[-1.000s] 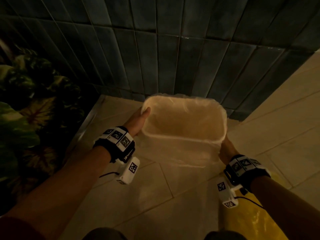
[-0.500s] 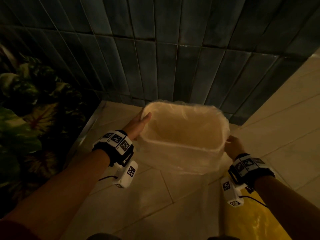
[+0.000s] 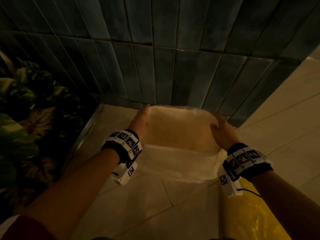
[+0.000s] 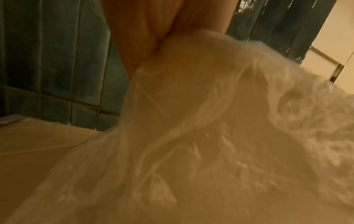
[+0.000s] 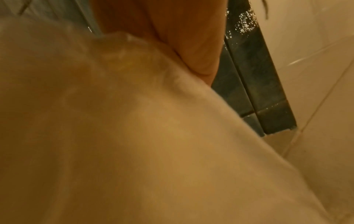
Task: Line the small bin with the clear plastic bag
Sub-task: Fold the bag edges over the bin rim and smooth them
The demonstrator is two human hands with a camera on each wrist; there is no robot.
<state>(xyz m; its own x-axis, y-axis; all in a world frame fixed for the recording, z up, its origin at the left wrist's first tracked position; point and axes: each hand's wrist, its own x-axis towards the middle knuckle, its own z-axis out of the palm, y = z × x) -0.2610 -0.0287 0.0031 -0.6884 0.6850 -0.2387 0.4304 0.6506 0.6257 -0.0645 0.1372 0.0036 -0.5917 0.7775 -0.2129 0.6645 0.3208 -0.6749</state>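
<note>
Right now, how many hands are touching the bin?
2. The left hand is on the left rim of the bin; the right hand is on its right rim.

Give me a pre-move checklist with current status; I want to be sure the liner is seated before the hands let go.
1. Clear plastic bag folded over the near rim of the small bin: ok.
2. Bag over the far rim by the tiled wall: cannot tell, blurred.
3. Left hand on the left rim, with bag plastic in its grip: ok.
4. Right hand on the right rim: ok; its grip on the bag: cannot tell.
5. Bag pushed to the bin's bottom: cannot tell.
6. Bin standing upright on the floor tiles: ok.
</note>
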